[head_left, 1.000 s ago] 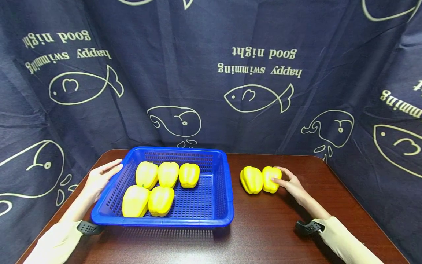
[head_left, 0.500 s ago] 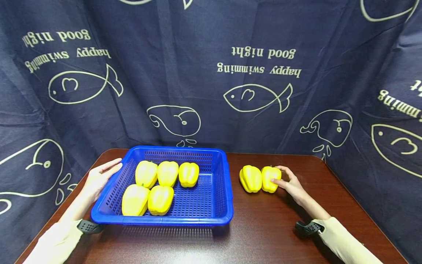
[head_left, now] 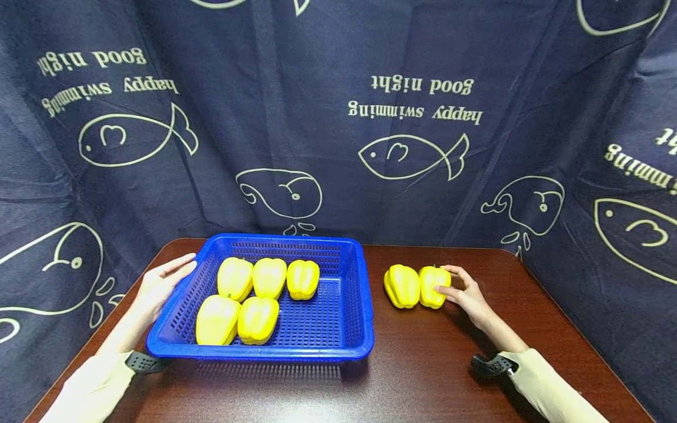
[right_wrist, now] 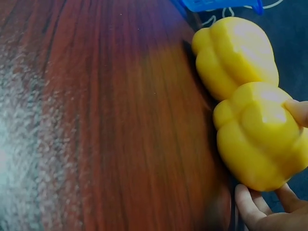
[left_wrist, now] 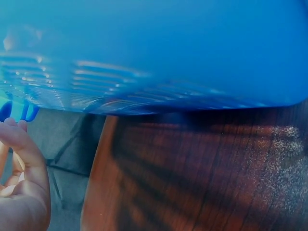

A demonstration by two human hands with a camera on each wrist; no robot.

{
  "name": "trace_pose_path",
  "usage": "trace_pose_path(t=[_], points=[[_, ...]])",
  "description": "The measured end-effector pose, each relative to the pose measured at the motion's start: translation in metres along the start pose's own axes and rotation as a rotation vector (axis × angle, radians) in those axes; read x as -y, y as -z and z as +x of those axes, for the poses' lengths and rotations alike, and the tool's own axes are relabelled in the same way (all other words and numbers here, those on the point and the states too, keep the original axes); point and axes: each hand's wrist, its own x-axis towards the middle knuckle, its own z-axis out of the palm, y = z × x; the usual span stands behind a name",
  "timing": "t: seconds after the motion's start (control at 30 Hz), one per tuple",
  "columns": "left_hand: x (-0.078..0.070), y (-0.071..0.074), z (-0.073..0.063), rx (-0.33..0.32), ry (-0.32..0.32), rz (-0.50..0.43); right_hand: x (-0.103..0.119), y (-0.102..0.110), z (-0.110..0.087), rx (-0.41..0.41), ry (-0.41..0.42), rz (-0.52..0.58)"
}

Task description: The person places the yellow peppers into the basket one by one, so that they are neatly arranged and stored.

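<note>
In the head view, my right hand (head_left: pixel 468 299) holds a yellow bell pepper (head_left: pixel 432 288) on the table, thumb on its near side and fingers around its far right side. Up against it on the left sits a second yellow bell pepper (head_left: pixel 403 286). The right wrist view shows the held pepper (right_wrist: pixel 257 139) between thumb and fingertips. At the left side of a blue plastic basket (head_left: pixel 259 353), my left hand (head_left: pixel 156 291) touches the rim with nearly straight fingers. Several yellow bell peppers lie inside the basket, toward its left, one of them a front pepper (head_left: pixel 258 320).
The brown wooden table (head_left: pixel 412 376) ends at a dark blue curtain (head_left: pixel 328 117) printed with fish, which hangs behind and at both sides. The basket covers much of the table's left half. Dark bands sit on both wrists.
Both hands keep their places, and the peppers and basket stay where they were. Only a slight shift of the head view shows.
</note>
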Motion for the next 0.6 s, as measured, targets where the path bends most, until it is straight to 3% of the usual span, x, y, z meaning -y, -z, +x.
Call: trace_pose_path(t=[0.2,0.6], points=[[-0.001,-0.002,-0.001,-0.004,0.009,-0.006,0.005,-0.001,-0.001,-0.034,-0.025,0.027],[-0.008,-0.005,-0.007,0.0,0.002,-0.013,0.012,-0.005,-0.002,-0.067,-0.056,-0.07]])
